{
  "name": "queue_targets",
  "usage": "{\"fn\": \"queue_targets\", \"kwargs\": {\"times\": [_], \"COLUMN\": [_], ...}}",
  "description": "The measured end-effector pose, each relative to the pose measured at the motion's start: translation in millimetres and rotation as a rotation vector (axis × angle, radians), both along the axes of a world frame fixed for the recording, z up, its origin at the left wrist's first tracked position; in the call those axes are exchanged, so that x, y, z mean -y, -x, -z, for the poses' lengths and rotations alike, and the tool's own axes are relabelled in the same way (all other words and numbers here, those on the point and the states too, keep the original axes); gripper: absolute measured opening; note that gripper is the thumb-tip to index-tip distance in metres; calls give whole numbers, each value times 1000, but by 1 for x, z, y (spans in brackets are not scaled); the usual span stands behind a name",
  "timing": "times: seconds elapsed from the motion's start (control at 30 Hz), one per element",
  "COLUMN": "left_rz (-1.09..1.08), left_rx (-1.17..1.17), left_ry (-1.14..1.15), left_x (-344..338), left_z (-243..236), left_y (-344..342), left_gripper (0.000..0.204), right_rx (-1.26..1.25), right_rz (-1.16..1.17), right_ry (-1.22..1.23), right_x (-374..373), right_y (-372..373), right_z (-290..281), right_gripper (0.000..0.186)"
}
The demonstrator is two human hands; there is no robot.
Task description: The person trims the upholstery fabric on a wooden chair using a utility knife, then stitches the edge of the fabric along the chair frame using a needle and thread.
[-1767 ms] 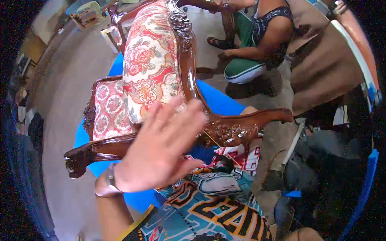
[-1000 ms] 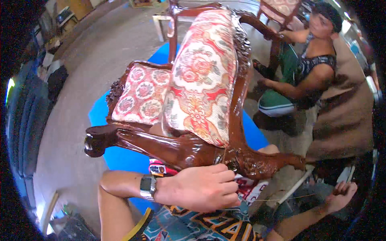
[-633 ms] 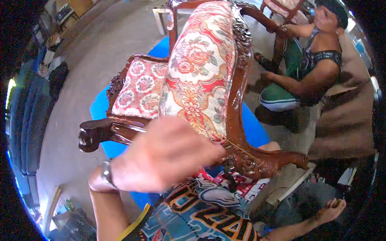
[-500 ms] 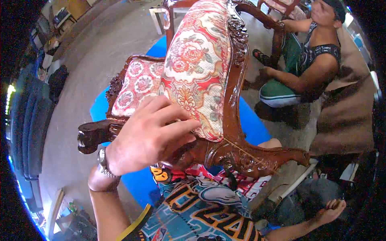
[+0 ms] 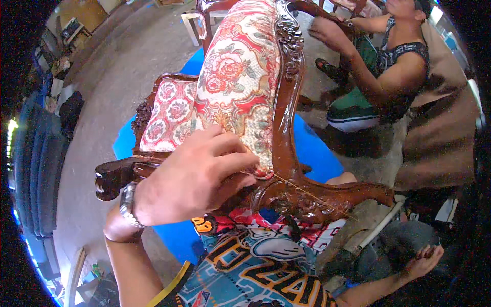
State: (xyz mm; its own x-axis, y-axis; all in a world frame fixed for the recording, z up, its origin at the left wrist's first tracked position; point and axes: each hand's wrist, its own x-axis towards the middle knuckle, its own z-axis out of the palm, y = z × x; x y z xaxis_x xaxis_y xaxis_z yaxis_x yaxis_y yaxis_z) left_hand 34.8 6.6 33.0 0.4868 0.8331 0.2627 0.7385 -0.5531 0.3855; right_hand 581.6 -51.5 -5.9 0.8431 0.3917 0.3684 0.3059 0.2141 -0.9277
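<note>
The left hand [image 5: 192, 179] lies on the tipped chair [image 5: 240, 92], fingers [image 5: 230, 153] curled over its cushion edge. The right hand [image 5: 424, 258] hangs open, low right. Beyond, a seated person [image 5: 388, 71]; a blue mat [image 5: 317, 153] lies beneath.

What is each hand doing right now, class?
Left hand: fingers curled, resting on the carved dark wooden armchair with floral upholstery; a closed grip cannot be told.
Right hand: open, holding nothing.
</note>
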Motion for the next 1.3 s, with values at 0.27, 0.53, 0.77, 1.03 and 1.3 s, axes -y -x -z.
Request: {"fn": "queue_targets", "kwargs": {"times": [0.27, 0.53, 0.77, 1.03, 1.3], "left_rz": [91, 39, 50, 26, 97], "left_rx": [-131, -181, -140, -118, -270], "left_ry": [-15, -160, -72, 97, -101], "left_x": [-7, -5, -3, -14, -11], "left_z": [-7, 3, -7, -16, -12], "left_y": [3, -13, -14, -8, -17], "left_gripper": [13, 19, 31, 19, 26], "right_rx": [130, 53, 97, 275, 426], "right_rz": [-60, -45, -270, -310, -148], "right_ry": [-11, -36, -25, -58, 17], "right_x": [-6, -5, 15, 4, 10], "right_y": [-2, -32, -69, -25, -54], "right_z": [9, 20, 28, 21, 42], "right_gripper": [19, 27, 16, 8, 39]}}
